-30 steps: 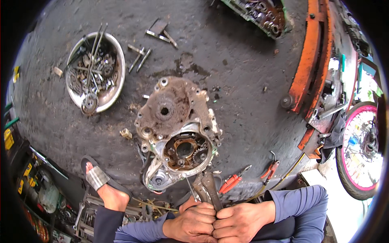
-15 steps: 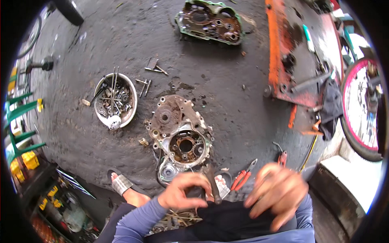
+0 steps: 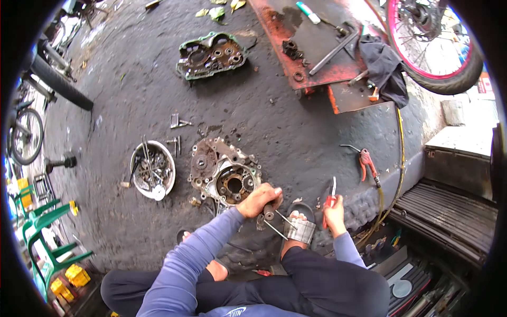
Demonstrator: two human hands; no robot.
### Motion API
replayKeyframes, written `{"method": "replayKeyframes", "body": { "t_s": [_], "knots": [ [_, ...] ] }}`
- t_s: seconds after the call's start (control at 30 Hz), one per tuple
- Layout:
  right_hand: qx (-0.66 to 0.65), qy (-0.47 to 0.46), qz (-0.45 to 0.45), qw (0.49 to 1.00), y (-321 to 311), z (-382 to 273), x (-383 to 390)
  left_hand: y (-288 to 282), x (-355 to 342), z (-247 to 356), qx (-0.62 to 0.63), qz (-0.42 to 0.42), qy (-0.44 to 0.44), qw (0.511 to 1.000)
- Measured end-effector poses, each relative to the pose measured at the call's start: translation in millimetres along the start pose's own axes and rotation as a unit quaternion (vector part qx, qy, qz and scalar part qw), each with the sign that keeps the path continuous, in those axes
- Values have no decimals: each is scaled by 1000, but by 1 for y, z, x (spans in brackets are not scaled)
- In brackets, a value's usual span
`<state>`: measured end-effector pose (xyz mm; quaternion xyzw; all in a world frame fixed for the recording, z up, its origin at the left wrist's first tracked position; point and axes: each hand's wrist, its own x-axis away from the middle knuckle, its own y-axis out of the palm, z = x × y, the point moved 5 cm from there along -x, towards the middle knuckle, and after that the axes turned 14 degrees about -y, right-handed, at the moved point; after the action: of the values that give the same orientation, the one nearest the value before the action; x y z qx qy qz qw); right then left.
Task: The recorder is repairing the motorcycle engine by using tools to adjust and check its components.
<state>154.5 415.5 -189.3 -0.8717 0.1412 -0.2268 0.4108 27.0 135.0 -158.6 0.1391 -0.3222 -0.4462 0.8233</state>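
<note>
An engine crankcase half (image 3: pixel 203 161), grey metal with a large round opening, lies on the dark floor in front of me. At its near right edge, my left hand (image 3: pixel 261 201) is closed around a dark cylindrical metal piece (image 3: pixel 269 212). Two thin metal rods (image 3: pixel 275 230) stick out beside that piece, toward my sandalled foot. Farther right, my right hand (image 3: pixel 334 215) grips red-handled pliers (image 3: pixel 330 201), their narrow jaws pointing away from me. My fingers hide part of the handles.
Left of the crankcase stands a white bowl (image 3: pixel 172 177) of small metal parts. Another case half (image 3: pixel 196 71) lies farther off. A red air blow gun (image 3: pixel 366 165) with a yellow hose (image 3: pixel 402 142) rests at right, below a red metal platform (image 3: pixel 280 45). Green chairs (image 3: pixel 47 232) stand at left.
My right hand has gone from above my lap to the pliers on the floor and closed on them. My left hand has closed around the dark cylindrical piece. The whole view has shifted.
</note>
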Motion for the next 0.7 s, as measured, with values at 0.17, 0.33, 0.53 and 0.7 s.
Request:
{"method": "replayKeyframes", "body": {
  "t_s": [0.17,0.33,0.53,0.7],
  "knots": [
    [-332,-60,-106,935,-31,-100,35,-5,11,14,23,7,45,999],
    [-271,-135,-360,883,-73,-181,42,-3,-7,23,40,105,52,992],
    [-126,-322,-445,826,-83,-250,30,4,52,27,-86,61,160,981],
    [-26,-457,-318,830,-74,-248,27,33,59,36,-287,308,168,892]
  ]
}}
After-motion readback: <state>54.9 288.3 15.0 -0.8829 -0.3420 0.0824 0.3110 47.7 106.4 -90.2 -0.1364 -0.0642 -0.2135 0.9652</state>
